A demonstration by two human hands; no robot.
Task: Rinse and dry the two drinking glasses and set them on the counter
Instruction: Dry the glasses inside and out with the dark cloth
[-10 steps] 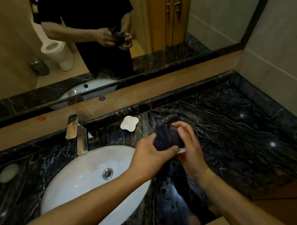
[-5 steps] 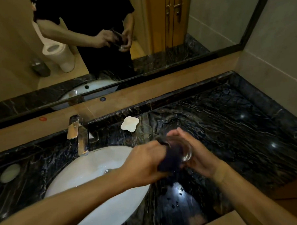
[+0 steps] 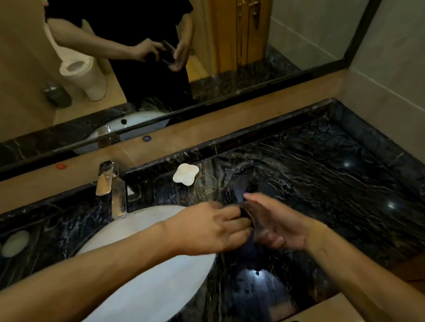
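- Dim, warm indoor light; the dark marble counter (image 3: 329, 192) swallows most detail.
- A white glare patch lies just below the right hand (image 3: 280, 227), with smaller bright spots far to its right.
- Its fingers smear with motion blur.
- Wide-angle bending curves the mirror (image 3: 298, 35) edges above.

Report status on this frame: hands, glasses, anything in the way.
Left hand pushing dark cloth into glass cradled by right hand. Second glass upright on counter. Nothing in the way.
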